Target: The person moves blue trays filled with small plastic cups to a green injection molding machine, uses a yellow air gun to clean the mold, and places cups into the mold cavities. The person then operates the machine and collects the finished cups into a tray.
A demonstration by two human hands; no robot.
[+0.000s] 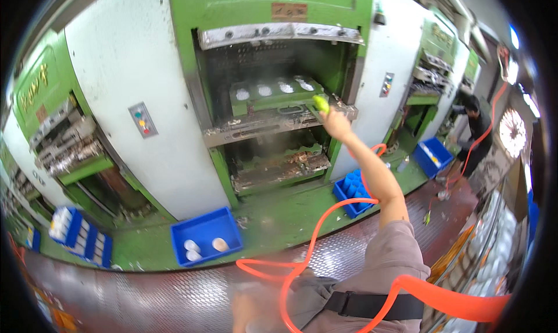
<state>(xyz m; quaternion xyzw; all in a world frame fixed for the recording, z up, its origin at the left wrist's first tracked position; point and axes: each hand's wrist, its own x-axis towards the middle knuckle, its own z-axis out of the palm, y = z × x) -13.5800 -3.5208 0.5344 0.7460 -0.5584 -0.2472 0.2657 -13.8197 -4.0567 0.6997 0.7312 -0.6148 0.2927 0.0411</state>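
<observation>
Right hand [332,122] clenched on green air nozzle [321,103], aimed into press tray [273,95]; orange hose [325,228] trailing behind; left hand unseen.

We see an evenly bright scene; glare blooms from lamps at two and three o'clock. Fisheye bending curves edges toward a black rim, and haze blurs the centre.

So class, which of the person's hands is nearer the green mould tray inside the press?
Right. The right hand reaches the green mould tray at its edge; the left hand is out of view.
</observation>
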